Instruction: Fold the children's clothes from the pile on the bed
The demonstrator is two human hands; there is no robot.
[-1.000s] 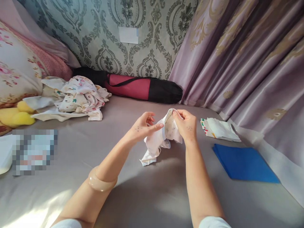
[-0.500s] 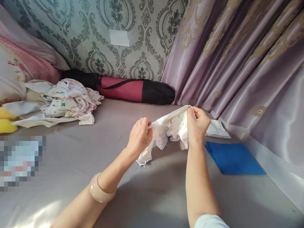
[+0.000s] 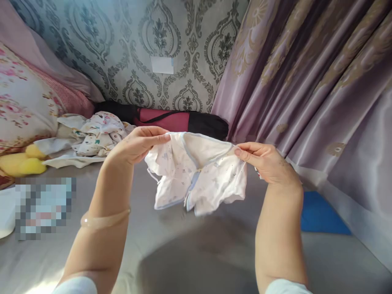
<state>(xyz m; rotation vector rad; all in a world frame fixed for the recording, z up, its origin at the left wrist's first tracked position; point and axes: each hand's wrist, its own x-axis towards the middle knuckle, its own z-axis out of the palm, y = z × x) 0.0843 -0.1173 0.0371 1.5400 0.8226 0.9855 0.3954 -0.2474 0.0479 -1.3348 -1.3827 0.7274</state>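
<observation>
A small white baby shirt (image 3: pixel 211 183) with light blue trim and tiny printed figures hangs in the air, its front facing me. My left hand (image 3: pixel 139 143) pinches one shoulder between thumb and fingers, and my right hand (image 3: pixel 265 159) pinches the other. The V-shaped neckline lies stretched between them, with a blue strip running down the front opening. The lower edges dangle above the grey sheet (image 3: pixel 199 261), where a shadow falls. Behind my right wrist a folded blue cloth (image 3: pixel 323 214) is partly covered.
Crumpled printed baby clothes (image 3: pixel 98 134) lie at the left beside a floral pillow (image 3: pixel 24 102) and a yellow soft item (image 3: pixel 23 163). A red and black long bag (image 3: pixel 165 120) rests along the wall. Purple curtains (image 3: pixel 284 81) hang at the right.
The shirt was bunched between my hands and is now spread out, front toward me. My hands have moved apart and turned. The view has tilted slightly upward.
</observation>
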